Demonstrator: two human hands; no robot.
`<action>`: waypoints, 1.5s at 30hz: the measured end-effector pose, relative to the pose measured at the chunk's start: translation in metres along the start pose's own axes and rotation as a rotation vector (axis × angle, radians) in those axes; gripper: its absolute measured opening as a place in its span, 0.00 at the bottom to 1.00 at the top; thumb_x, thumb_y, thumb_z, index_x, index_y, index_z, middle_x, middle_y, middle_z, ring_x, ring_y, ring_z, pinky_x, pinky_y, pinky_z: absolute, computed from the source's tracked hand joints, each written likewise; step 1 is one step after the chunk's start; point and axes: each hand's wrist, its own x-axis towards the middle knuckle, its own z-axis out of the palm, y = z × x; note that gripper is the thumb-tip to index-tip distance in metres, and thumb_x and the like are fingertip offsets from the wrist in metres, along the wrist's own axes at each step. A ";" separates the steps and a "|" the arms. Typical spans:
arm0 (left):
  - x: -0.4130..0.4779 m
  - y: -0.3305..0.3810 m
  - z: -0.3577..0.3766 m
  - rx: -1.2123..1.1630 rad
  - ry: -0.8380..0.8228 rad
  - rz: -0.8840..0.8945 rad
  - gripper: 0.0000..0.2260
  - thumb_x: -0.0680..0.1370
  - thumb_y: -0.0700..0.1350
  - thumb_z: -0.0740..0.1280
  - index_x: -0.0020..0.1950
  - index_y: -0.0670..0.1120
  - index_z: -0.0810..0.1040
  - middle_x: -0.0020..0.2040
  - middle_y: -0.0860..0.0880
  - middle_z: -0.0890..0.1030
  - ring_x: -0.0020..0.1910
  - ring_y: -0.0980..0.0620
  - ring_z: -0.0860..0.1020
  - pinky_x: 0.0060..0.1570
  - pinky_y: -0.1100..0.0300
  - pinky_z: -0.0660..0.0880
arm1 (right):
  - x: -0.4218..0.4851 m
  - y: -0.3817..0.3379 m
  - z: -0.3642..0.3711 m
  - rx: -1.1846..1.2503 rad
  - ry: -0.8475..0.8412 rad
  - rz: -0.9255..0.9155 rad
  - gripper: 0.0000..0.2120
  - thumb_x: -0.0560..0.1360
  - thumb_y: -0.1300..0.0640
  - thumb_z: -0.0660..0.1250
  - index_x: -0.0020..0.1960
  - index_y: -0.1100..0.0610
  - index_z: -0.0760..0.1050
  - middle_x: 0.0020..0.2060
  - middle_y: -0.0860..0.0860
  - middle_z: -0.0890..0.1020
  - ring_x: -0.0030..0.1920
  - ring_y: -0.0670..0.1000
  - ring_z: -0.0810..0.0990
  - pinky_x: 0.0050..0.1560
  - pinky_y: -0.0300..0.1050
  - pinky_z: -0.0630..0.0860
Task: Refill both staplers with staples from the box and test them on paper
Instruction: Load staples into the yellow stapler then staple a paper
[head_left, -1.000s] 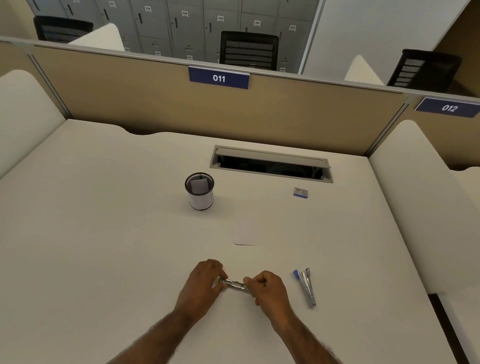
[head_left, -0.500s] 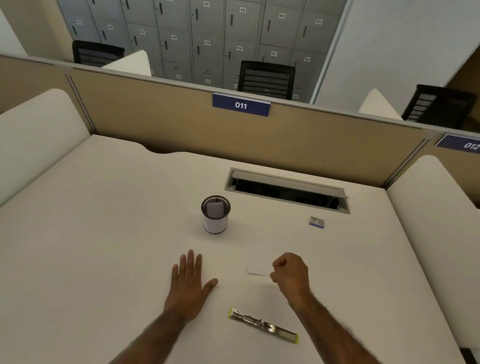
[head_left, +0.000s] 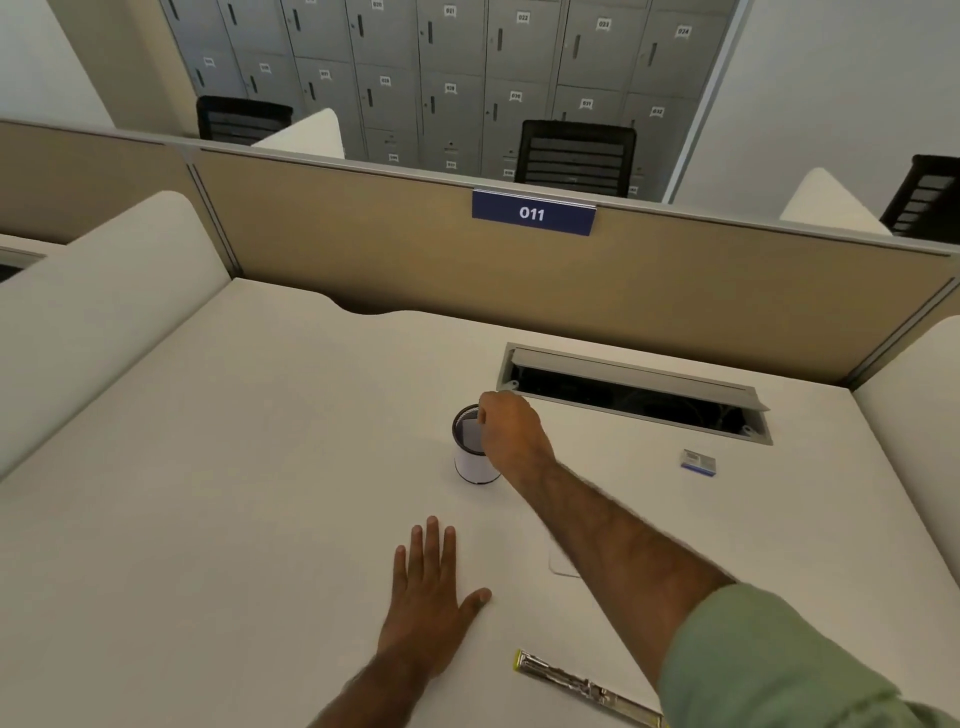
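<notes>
Reaching for paper, judged the step in hand
Right hand (head_left: 511, 431): over cup (head_left: 470, 465), fingers curled down at its rim; whether they pinch the slip (head_left: 467, 431) inside, cannot tell
Left hand (head_left: 428, 597): flat on desk (head_left: 260, 467), fingers straight and spread, holding nothing
Stapler (head_left: 582, 686): opened out flat near desk edge, beside right forearm, untouched
Box (head_left: 698, 461): right of cup, well apart, near hatch (head_left: 634, 387)
Second stapler: not in view
Advice: pinch slip by its top edge, lift straight up so cup does not tip; left hand could steady cup; lay slip near stapler
</notes>
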 end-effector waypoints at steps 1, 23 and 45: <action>0.000 -0.002 0.000 0.017 -0.018 -0.010 0.39 0.79 0.70 0.46 0.81 0.44 0.52 0.82 0.41 0.50 0.80 0.44 0.45 0.73 0.47 0.42 | 0.006 -0.002 0.003 -0.028 -0.013 -0.017 0.07 0.75 0.65 0.64 0.53 0.61 0.75 0.51 0.57 0.80 0.51 0.57 0.79 0.46 0.48 0.75; 0.002 -0.004 0.007 0.067 0.031 -0.003 0.39 0.79 0.70 0.51 0.81 0.45 0.56 0.81 0.41 0.54 0.79 0.42 0.49 0.72 0.46 0.45 | 0.031 0.013 0.034 -0.114 -0.070 -0.143 0.08 0.76 0.62 0.65 0.54 0.61 0.75 0.51 0.57 0.80 0.50 0.56 0.78 0.44 0.46 0.70; 0.067 0.108 -0.042 -0.204 0.287 0.313 0.24 0.81 0.58 0.52 0.68 0.47 0.76 0.66 0.49 0.77 0.66 0.48 0.73 0.69 0.57 0.67 | -0.100 0.305 0.003 0.294 0.359 0.638 0.09 0.74 0.62 0.66 0.54 0.56 0.76 0.53 0.54 0.80 0.52 0.54 0.79 0.53 0.47 0.76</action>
